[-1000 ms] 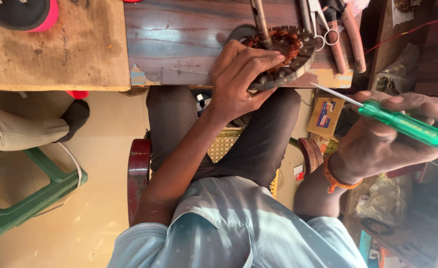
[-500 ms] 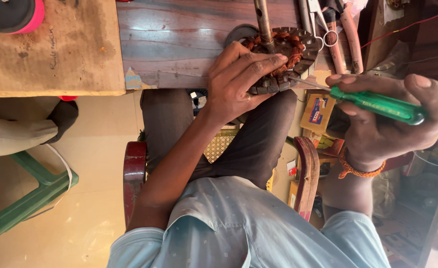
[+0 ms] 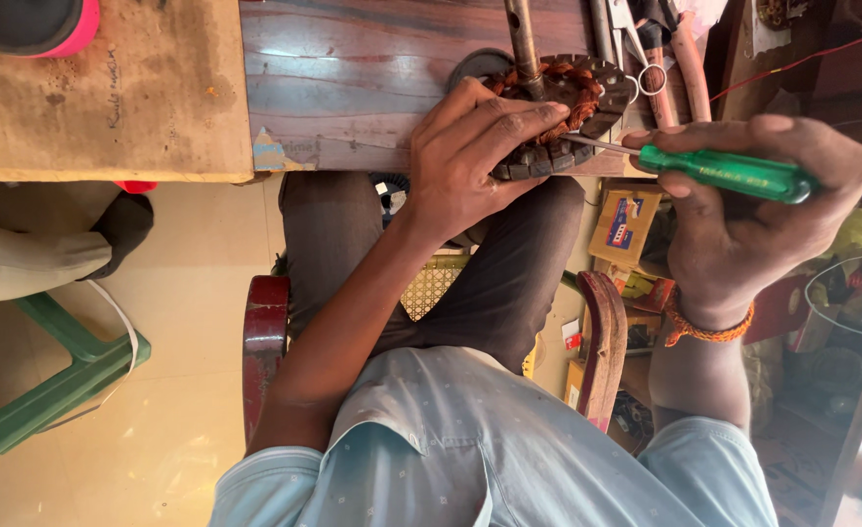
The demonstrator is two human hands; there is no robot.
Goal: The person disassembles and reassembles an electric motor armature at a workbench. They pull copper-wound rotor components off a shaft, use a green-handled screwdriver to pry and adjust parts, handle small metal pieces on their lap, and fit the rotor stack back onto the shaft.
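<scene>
A round motor stator with copper windings and a steel shaft lies at the near edge of a wooden workbench. My left hand grips its rim, fingers spread over the windings. My right hand holds a green-handled screwdriver, whose metal tip touches the stator's side by my left fingertips. An orange thread band circles my right wrist.
Scissors and pliers with reddish handles lie on the bench beyond the stator. A black and pink round tool sits at the bench's far left. Another person's leg and a green plastic stool are at left. Boxes clutter the floor.
My right hand has swung the screwdriver in from the right until its tip meets the stator. My left hand has stayed clamped on the stator.
</scene>
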